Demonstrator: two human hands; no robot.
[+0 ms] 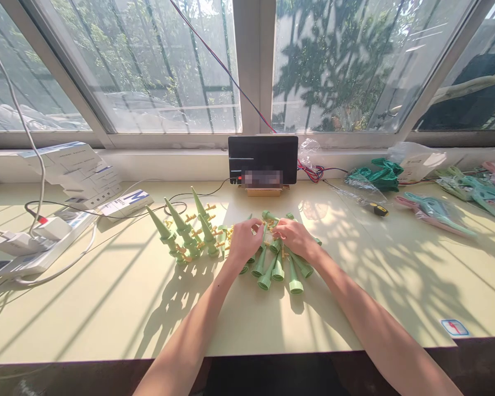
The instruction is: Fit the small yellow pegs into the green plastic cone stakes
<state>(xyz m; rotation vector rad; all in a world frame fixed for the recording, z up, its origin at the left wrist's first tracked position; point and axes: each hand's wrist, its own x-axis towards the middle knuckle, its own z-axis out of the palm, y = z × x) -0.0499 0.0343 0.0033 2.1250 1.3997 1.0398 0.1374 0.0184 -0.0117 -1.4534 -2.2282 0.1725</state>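
Over a pile of green plastic watering spikes (264, 279), cone-shaped with wide round open ends, both my hands work close together. My left hand (246, 240) has its fingers curled in at the pile's left side. Facing it, my right hand (296, 237) is closed with bent fingertips near the middle. Green parts show between and under the fingers, but what each hand grips is hidden. To the left, several green spikes with small yellow valves (185, 228) stand upright, points up, in a group. More yellow valves show just beside my left hand.
Behind the hands a dark-screened device (263, 159) leans on a small brown stand. Left are white boxes (127, 202), a power strip (60, 242) and loose cables. Bagged green parts (375, 175), a yellow-black tool (375, 209) and pink-green packets (435, 213) lie right.
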